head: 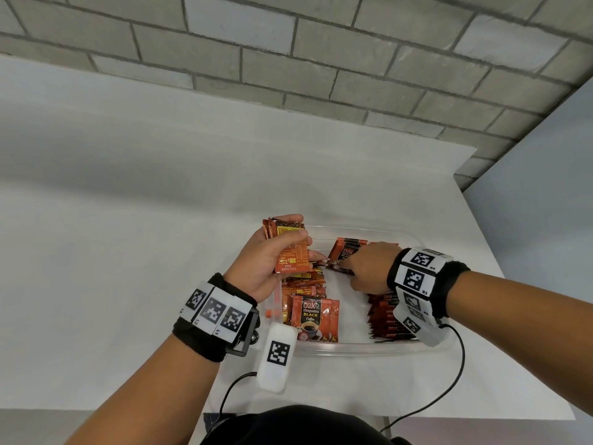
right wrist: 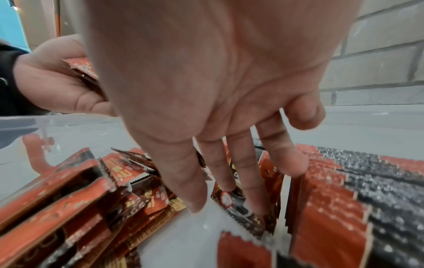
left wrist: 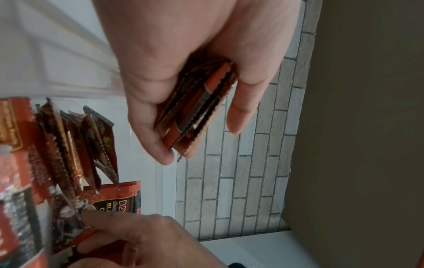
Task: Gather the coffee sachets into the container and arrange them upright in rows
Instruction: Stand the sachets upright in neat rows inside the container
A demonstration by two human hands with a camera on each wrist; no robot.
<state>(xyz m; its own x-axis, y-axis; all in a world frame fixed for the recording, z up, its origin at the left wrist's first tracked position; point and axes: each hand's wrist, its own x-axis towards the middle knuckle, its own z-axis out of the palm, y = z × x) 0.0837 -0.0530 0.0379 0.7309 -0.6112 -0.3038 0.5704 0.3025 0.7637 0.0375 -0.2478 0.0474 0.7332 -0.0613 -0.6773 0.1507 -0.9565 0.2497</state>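
— What are the hands doing?
— The left hand [head: 266, 255] is gripping a stack of sachets [head: 290, 248] above the container [head: 353, 346]. The right hand [head: 369, 268], fingers straight, is pressing on sachets inside.
— And the other sachets?
— They are standing in two rows [head: 388, 316] in the container on the counter [head: 128, 220].

We see our left hand [head: 261, 252] gripping a stack of coffee sachets [head: 290, 252] above the clear container [head: 369, 350], while our right hand [head: 369, 268] reaches among sachets inside (fingertips hidden).
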